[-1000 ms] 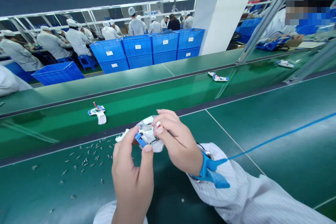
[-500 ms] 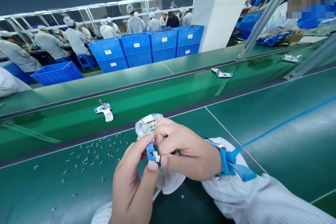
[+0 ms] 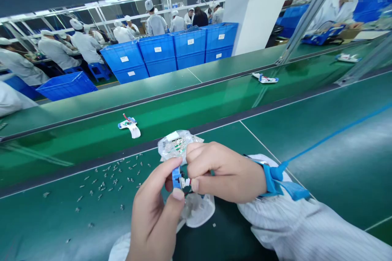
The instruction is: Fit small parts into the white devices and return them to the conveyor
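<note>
My left hand (image 3: 159, 208) is closed, with thumb and forefinger pinching a small blue plastic part (image 3: 176, 178). A pale socket and dark bits show on the right side of that part. My right hand (image 3: 225, 171) is closed in a pinch on a small white wire connector (image 3: 188, 182) with a bit of red at the fingertips. Connector and socket are very close; I cannot tell whether they touch. Below the hands shows a white plastic shell (image 3: 200, 212), partly hidden by my left hand. Behind them lies a clear plastic bag (image 3: 167, 147) with small green-and-metal parts.
Small metal pieces (image 3: 114, 181) lie scattered on the green bench at left. Beyond runs a green belt (image 3: 183, 118) carrying white-and-blue assemblies (image 3: 132, 126). A blue wrist-strap cord (image 3: 330, 139) stretches right from my wrist. Blue bins (image 3: 156, 51) and people in white stand farther back.
My right hand has shifted slightly right, away from the blue part, and the white connector shows more. The assemblies on the belt have moved right. More of the plastic bag is visible.
</note>
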